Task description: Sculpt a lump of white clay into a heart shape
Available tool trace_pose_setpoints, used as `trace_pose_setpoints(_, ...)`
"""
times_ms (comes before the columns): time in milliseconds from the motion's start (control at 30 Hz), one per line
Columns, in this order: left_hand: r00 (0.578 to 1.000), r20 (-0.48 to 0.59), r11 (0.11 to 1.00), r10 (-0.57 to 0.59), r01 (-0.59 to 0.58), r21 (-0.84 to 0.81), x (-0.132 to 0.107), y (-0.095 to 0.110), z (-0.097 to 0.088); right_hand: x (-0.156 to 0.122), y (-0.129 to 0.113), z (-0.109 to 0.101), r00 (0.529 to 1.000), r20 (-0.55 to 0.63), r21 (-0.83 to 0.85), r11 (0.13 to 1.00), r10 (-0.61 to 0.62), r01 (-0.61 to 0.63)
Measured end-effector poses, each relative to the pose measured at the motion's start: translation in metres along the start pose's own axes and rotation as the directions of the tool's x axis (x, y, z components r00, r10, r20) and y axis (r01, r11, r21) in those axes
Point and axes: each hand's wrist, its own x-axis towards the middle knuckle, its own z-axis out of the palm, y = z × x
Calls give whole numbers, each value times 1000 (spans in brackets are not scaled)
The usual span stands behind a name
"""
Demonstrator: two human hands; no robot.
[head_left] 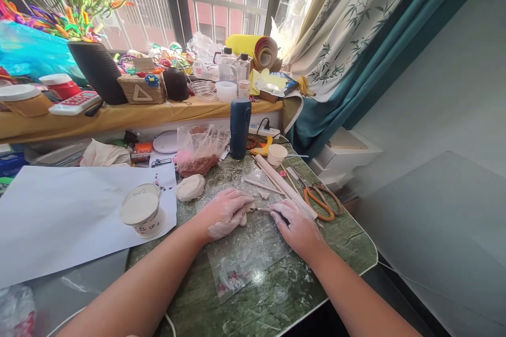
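Note:
My left hand [226,212], dusted white, is curled over a small pale lump of clay [244,217] on a clear plastic sheet [245,253]. My right hand [297,226] is closed on a thin tool [263,209] whose tip points left at the lump. A second, flattened piece of clay [190,187] lies just beyond my left hand on the green marble-pattern table [284,284].
Orange-handled scissors [320,201], a wooden rolling stick [286,184] and thin sticks lie right of my hands. A paper cup [276,155], a dark blue bottle [240,128], a plastic bag [200,150], white tubs [143,214] on white paper [59,216] surround them. A cluttered shelf [118,116] is behind.

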Motion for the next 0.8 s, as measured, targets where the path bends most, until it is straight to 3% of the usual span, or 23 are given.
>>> trace_pose_setpoints(400, 999, 27, 1000, -18, 18, 0, 0, 1, -1, 2, 6, -6, 1000, 0, 97, 995, 9, -9)
trace_pose_setpoints(600, 999, 37, 999, -33, 33, 6, -1, -1, 0, 23, 17, -14, 967, 203, 52, 988, -150, 143)
trace_pose_setpoints(800, 998, 54, 999, -42, 43, -9, -1, 0, 0, 31, 22, -12, 979, 176, 62, 994, -105, 96)
